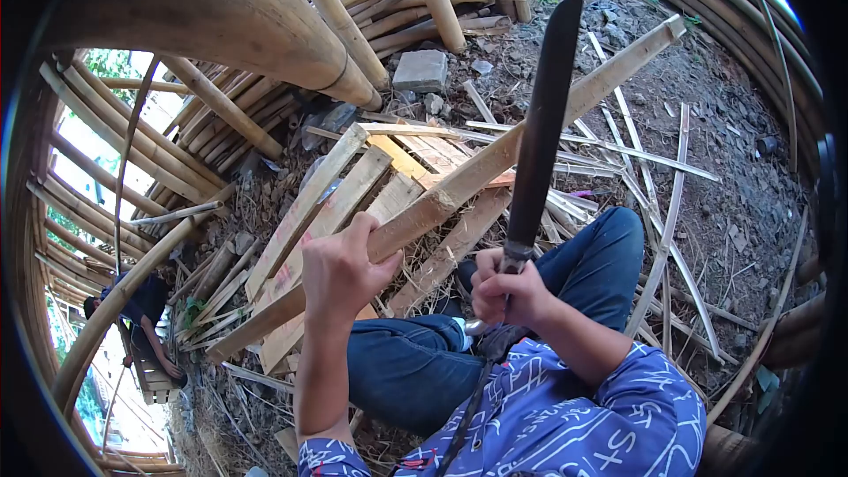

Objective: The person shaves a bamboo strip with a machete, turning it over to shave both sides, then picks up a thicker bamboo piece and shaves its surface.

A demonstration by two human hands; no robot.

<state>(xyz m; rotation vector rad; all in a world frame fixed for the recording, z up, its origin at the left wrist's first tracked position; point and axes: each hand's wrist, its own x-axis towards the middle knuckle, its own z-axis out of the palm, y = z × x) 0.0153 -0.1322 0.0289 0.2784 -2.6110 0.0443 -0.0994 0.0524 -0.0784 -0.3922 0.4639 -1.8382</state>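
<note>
My left hand (340, 265) is wrapped around a long wooden batten (481, 168), which runs slantwise from lower left to upper right across the view. In my right hand (510, 290) is the handle of a machete (541, 124), its broad dark blade pointing up. The blade overlaps the batten in this view. Beneath the batten lie several wooden boards (349, 185) and a plank (455, 252), close to my bent legs in blue jeans (415, 371).
Thin split strips (680, 203) are scattered over the stony ground at the right. A grey block (420, 71) sits beyond the boards. Bamboo poles (433, 0) rise around me, with a thick one (221, 18) close at upper left. Another person (146, 318) is at far left.
</note>
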